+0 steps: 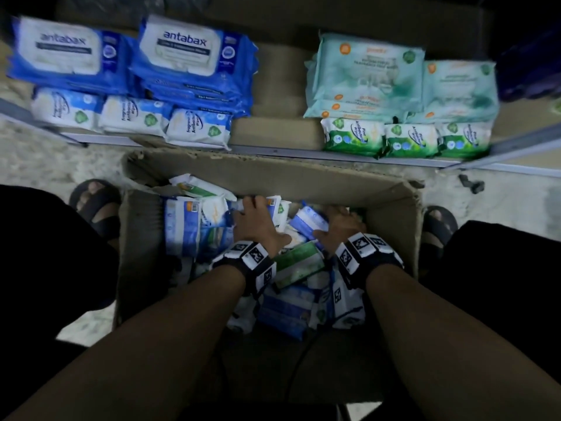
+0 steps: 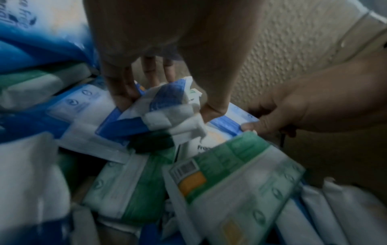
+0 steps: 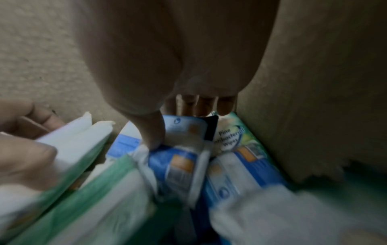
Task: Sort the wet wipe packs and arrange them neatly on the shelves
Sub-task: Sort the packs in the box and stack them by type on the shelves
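A blue-and-white wet wipe pack [image 2: 159,116], soft and crumpled with a white sealed edge, is pinched between thumb and fingers of the left hand [image 1: 258,224] near the far wall of an open cardboard box [image 1: 391,220]. A second blue-and-white pack [image 3: 182,149], printed with an orange patch and a barcode, is held by the right hand [image 1: 340,227], its thumb pressed on the pack's face and its fingers curled behind. Both packs lie in a loose jumble of blue and green packs inside the box. Just beside the right hand, a green pack [image 3: 232,134] lettered "Pine Antibacterial Wipes" is wedged against the box wall. A larger pale green pack [image 2: 236,179] with a barcode lies between the two wrists.

Beyond the box, sorted packs are seen on a low shelf [image 1: 273,151]. On its left side, large blue packs [image 1: 188,56] marked "antabax" are stacked, with a row of small blue-and-white packs [image 1: 133,115] in front. On its right side, large mint-green packs [image 1: 364,74] are stacked behind a row of small green packs [image 1: 409,139]. The box stands on a pale floor [image 1: 45,159], between two sandalled feet [image 1: 97,205].
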